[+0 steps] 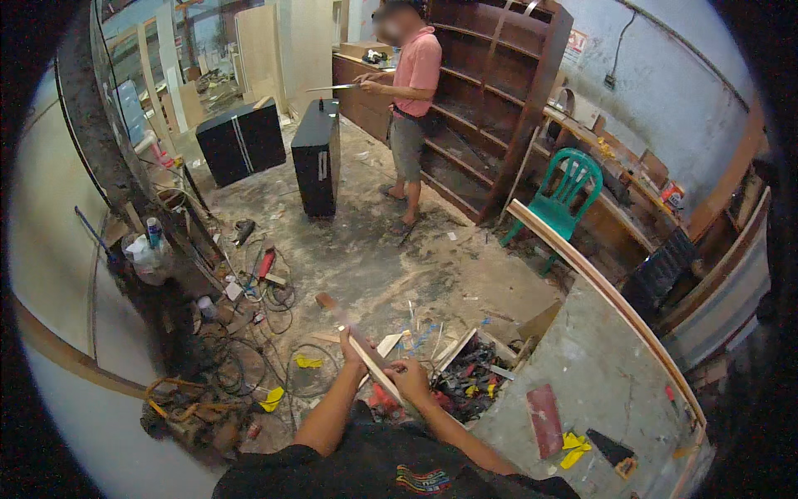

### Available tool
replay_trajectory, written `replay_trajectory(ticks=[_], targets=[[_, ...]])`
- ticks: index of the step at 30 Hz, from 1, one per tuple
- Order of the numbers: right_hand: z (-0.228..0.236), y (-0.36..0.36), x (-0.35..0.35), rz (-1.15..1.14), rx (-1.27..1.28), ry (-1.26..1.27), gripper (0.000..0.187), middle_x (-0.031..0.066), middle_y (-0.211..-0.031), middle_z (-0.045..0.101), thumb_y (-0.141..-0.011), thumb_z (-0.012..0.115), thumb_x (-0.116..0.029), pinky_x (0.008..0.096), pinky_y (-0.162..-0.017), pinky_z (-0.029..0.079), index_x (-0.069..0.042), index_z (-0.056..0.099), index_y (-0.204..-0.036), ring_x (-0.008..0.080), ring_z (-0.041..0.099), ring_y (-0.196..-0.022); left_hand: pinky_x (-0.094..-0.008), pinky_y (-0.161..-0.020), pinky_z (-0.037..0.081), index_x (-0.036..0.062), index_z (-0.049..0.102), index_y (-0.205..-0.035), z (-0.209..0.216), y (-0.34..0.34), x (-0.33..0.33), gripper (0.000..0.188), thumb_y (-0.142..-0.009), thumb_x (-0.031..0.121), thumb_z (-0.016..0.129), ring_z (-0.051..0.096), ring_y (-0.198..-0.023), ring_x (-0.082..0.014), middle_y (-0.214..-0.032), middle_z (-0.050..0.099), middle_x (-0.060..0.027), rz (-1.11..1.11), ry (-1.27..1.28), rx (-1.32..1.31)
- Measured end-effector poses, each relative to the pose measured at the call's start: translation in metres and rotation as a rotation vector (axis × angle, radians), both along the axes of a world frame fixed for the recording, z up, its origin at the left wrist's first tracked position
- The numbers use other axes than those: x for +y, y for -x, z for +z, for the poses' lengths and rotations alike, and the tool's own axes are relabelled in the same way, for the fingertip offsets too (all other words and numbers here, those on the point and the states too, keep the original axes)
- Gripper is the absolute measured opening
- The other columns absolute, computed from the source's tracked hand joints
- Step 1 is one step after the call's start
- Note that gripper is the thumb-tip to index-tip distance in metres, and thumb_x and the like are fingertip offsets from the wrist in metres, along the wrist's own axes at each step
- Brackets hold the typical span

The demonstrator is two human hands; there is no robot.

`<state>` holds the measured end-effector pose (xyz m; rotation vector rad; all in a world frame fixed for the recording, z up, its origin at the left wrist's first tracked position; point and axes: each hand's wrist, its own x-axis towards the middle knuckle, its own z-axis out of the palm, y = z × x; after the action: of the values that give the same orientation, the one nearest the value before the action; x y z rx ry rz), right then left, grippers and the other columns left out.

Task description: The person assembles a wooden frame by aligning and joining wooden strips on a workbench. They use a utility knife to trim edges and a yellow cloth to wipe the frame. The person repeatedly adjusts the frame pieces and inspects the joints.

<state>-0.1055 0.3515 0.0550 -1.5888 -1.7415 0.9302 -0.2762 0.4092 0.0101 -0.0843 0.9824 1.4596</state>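
A narrow, pale-edged wooden strip [376, 374] runs slantwise in front of my body, its lower end close to my black shirt. Around its upper part my left hand [352, 349] is closed. My right hand [409, 381] is lower down at the strip's right side, fingers curled against it; the fingertips are partly hidden. Just past the strip's upper end is a short brown piece [327, 301], and I cannot tell whether it is joined to the strip. Beneath and beside my hands lies a heap of tools and cords [470, 374] with offcuts.
A grey-topped workbench [532, 358] at right carries a dark red block [544, 420], yellow gloves [575, 449] and a handsaw [611, 449]. Cables and a red power tool [266, 264] litter the floor at left. Black cabinets [316, 158], a green chair [565, 191] and a standing person [411, 91] are farther off.
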Motion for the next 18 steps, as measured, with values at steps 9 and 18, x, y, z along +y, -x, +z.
replay_trajectory(ticks=[9, 18], targets=[[-0.016, 0.045, 0.051, -0.012, -0.047, -0.097, 0.05, 0.0177, -0.106, 0.064, -0.07, 0.088, -0.037, 0.0452, -0.087, 0.051, -0.006, 0.07, -0.105, 0.0364, 0.063, -0.102, -0.042, -0.059, 0.052, 0.0087, 0.053, -0.099, -0.026, 0.002, 0.009, 0.061, -0.085, 0.068, 0.056, 0.058, -0.06, -0.0261, -0.072, 0.053, -0.0084, -0.011, 0.088, -0.067], [-0.03, 0.064, 0.075, -0.019, -0.153, 0.003, 0.053, 0.016, -0.106, 0.065, -0.071, 0.086, -0.032, 0.0445, -0.091, 0.05, -0.007, 0.069, -0.114, 0.0351, 0.062, -0.108, -0.0471, -0.098, 0.049, 0.0049, 0.056, -0.127, -0.077, 0.004, 0.019, 0.075, -0.094, 0.071, 0.042, 0.064, -0.106, -0.0335, -0.111, 0.064, -0.0171, 0.006, -0.013, 0.017]])
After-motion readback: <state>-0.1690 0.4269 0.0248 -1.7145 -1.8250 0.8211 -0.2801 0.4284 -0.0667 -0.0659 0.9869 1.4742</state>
